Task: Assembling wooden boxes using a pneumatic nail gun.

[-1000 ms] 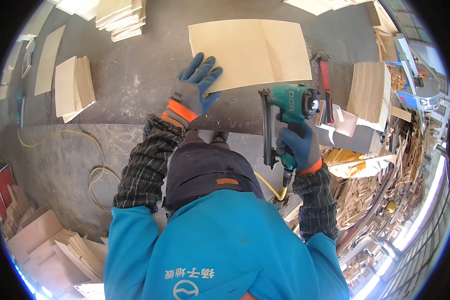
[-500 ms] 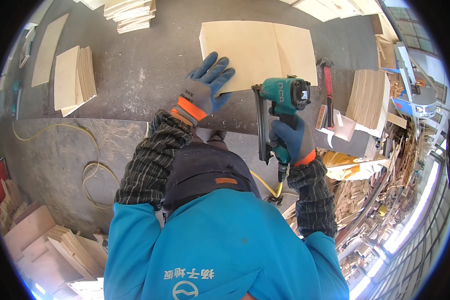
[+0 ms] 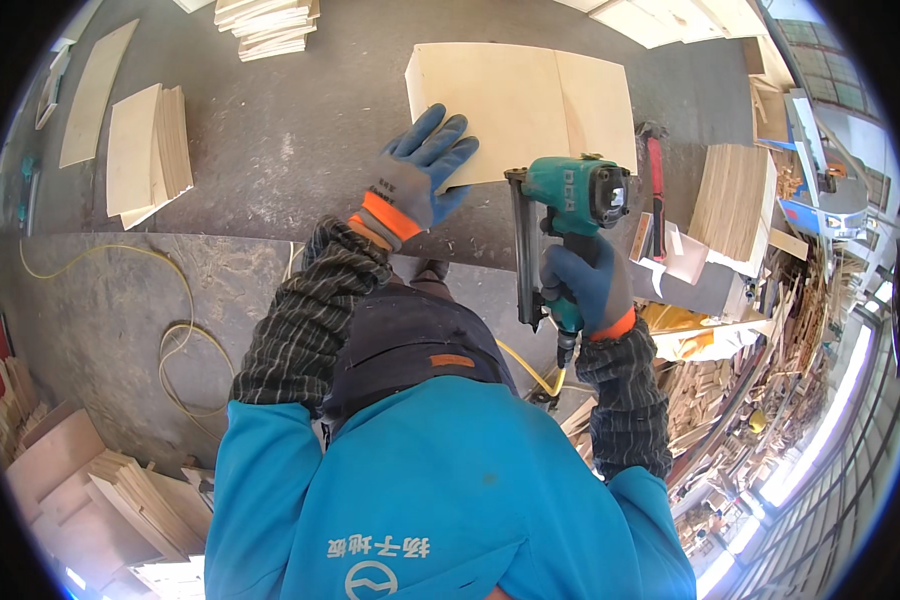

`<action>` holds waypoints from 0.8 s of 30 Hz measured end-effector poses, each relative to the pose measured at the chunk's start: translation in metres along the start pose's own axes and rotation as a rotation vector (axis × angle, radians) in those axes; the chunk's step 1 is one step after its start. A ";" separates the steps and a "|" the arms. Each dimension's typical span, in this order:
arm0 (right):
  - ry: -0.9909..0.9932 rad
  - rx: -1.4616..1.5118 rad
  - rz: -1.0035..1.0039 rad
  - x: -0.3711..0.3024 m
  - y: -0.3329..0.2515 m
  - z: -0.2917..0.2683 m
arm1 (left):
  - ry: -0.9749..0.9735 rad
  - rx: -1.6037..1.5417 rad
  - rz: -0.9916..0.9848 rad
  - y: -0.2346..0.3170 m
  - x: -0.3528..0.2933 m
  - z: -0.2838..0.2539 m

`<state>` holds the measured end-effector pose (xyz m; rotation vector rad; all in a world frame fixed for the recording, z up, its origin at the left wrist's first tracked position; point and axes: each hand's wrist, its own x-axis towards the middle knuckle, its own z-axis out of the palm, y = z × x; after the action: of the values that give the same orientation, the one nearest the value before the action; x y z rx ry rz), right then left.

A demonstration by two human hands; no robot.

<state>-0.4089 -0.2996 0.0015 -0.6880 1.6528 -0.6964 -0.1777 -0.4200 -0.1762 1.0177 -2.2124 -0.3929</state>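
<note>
A pale wooden box or block of panels (image 3: 515, 110) lies on the dark worktable (image 3: 280, 140); a seam runs across its top. My left hand (image 3: 422, 170), in a grey and blue work glove, rests with spread fingers on its near left corner. In my gloved right hand (image 3: 588, 280) is a teal and black pneumatic nail gun (image 3: 570, 195), gripped round its handle. The gun stands upright beside the near right edge of the wood, and whether it touches cannot be told. A yellow air hose (image 3: 530, 368) runs from its handle base.
A red-handled hammer (image 3: 656, 185) lies right of the wood, near a stack of thin boards (image 3: 735, 205). More board stacks stand at left (image 3: 150, 155) and far left of centre (image 3: 267, 25). Coiled hose (image 3: 185, 365) lies on the floor; wood scraps (image 3: 710, 400) are heaped at right.
Hardly anything differs. The view has shifted slightly, and both hands, the nail gun and the wood keep nearly the same places relative to one another.
</note>
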 end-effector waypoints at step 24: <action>-0.048 -0.064 -0.029 -0.005 -0.007 0.030 | 0.018 -0.016 0.011 -0.005 -0.002 0.003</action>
<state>-0.3784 -0.3025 0.0047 -0.7699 1.6296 -0.6454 -0.1757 -0.4214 -0.1817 0.9969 -2.1946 -0.3943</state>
